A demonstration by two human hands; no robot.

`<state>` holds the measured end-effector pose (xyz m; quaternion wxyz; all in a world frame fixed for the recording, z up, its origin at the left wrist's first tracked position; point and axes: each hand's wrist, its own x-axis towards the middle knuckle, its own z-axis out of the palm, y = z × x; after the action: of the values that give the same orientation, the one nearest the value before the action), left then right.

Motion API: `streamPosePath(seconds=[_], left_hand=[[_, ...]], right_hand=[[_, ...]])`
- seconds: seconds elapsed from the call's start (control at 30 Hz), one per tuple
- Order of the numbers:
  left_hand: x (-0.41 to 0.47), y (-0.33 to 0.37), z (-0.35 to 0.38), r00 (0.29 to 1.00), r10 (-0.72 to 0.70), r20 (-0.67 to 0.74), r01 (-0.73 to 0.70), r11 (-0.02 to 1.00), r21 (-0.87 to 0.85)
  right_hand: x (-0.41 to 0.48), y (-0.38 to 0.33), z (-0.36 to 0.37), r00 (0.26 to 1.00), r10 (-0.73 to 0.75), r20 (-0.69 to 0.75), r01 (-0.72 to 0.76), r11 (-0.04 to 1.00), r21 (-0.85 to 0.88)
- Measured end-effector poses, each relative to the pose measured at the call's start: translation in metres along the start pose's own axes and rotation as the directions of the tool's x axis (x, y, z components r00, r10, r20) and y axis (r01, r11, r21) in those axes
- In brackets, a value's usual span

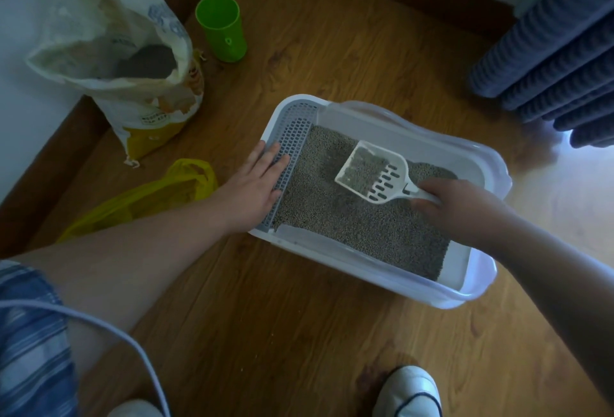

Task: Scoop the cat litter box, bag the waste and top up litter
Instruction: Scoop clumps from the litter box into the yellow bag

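A white litter box (478, 164) full of grey litter (358, 224) stands on the wooden floor. My left hand (255, 184) rests flat on the box's grated left rim, fingers straight. My right hand (455, 204) grips the handle of a white slotted scoop (372, 172), which is raised a little over the litter with grey granules in its bowl. An open sack of litter (133, 61) stands at the far left. A yellow plastic bag (159, 197) lies crumpled on the floor beside my left forearm.
A green plastic cup (222, 28) stands upright by the sack near the wall. A blue curtain (558, 44) hangs at the upper right. My white shoes (410, 393) are at the bottom edge. Dark skirting runs along the walls.
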<state>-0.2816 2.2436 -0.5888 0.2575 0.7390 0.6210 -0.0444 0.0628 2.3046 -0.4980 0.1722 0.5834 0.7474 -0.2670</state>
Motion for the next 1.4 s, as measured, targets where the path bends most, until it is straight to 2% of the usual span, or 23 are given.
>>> streamPosePath(seconds=[0.13, 0.3, 0.47, 0.6, 0.7, 0.87, 1.1, 1.17, 1.23, 1.33, 1.4], left_hand=[[0.0, -0.001, 0.001, 1.0, 0.001, 0.0, -0.001, 1.0, 0.004], [0.0, 0.0, 0.002, 1.0, -0.005, -0.003, 0.005, 1.0, 0.005], [0.0, -0.001, 0.003, 1.0, 0.001, -0.022, -0.001, 1.0, 0.0], [0.0, -0.002, 0.004, 1.0, 0.012, -0.026, -0.012, 1.0, 0.005], [0.0, -0.002, 0.003, 0.999, 0.016, -0.029, -0.016, 1.0, 0.006], [0.0, -0.001, 0.004, 1.0, 0.012, -0.023, -0.012, 1.0, 0.011], [0.001, 0.0, 0.003, 1.0, -0.011, 0.0, 0.011, 1.0, 0.023], [0.001, 0.0, 0.004, 1.0, -0.009, 0.001, 0.009, 1.0, 0.022], [0.002, 0.0, 0.004, 1.0, -0.013, 0.003, 0.013, 1.0, 0.021], [0.003, -0.001, 0.005, 1.0, -0.023, 0.014, 0.023, 1.0, 0.02], [0.003, -0.002, 0.005, 1.0, -0.017, 0.01, 0.017, 1.0, 0.014]], right_hand=[[-0.013, 0.003, 0.0, 1.0, 0.012, 0.003, -0.012, 1.0, 0.002], [-0.035, 0.014, -0.004, 0.994, 0.067, -0.081, -0.07, 0.997, -0.024], [-0.052, 0.021, -0.012, 0.994, 0.086, -0.06, -0.096, 0.979, -0.182], [-0.054, 0.017, -0.014, 0.994, 0.101, -0.033, -0.104, 0.988, -0.11], [-0.05, 0.02, -0.013, 0.993, 0.112, -0.038, -0.116, 0.986, -0.121], [-0.041, 0.033, -0.025, 0.978, 0.2, 0.061, -0.171, 0.933, -0.316], [-0.012, 0.03, -0.026, 0.943, 0.319, 0.09, -0.245, 0.853, -0.46], [-0.005, 0.028, -0.022, 0.942, 0.333, 0.042, -0.273, 0.832, -0.483], [-0.002, 0.022, -0.021, 0.95, 0.311, 0.02, -0.271, 0.856, -0.44], [-0.002, 0.0, -0.014, 0.94, 0.253, 0.23, -0.223, 0.964, -0.147], [-0.005, -0.019, -0.006, 0.931, 0.163, 0.326, -0.181, 0.983, 0.025]])
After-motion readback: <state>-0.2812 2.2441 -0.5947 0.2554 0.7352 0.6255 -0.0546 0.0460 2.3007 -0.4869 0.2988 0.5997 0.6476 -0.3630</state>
